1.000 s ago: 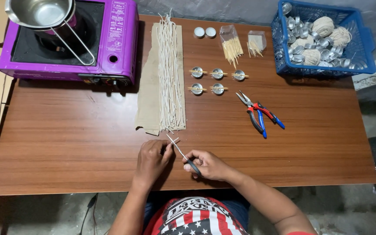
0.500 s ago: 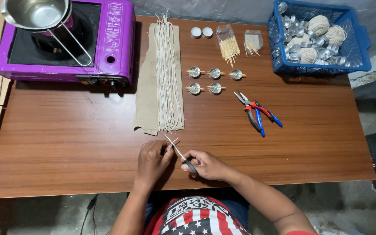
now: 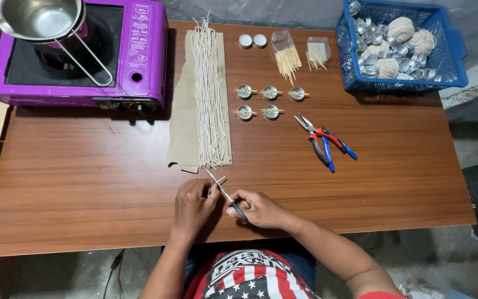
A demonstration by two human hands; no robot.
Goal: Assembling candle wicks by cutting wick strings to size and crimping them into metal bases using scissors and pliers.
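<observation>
1. We see a brown wooden table (image 3: pixel 84 182) that carries everything.
2. At its far left corner stands a purple stove (image 3: pixel 139 55) with a steel pan (image 3: pixel 37 19) on top.
3. At the far right corner sits a blue basket (image 3: pixel 455 61) of small metal cups and balls of string.
4. Between them, running from the far edge toward the middle, lies a strip of brown cloth (image 3: pixel 181 133) with a row of pale strings (image 3: pixel 210 94) laid along it.
5. Our left forearm comes up from the near edge. The left hand (image 3: pixel 192 207) rests near that edge, knuckles up, fingers curled and pinching a short piece of string (image 3: pixel 218 181).
6. Our right forearm angles in from the near right. The right hand (image 3: pixel 258 209) lies just beside the left, closed on the dark handles of scissors (image 3: pixel 229 195), whose blades point to the string piece.
7. Pliers (image 3: pixel 327 144) with red and blue handles lie right of centre.
8. Five small cups (image 3: pixel 270 92) with sticks across them sit left of the pliers, and two bags of toothpicks (image 3: pixel 289 55) lie near the far edge.
</observation>
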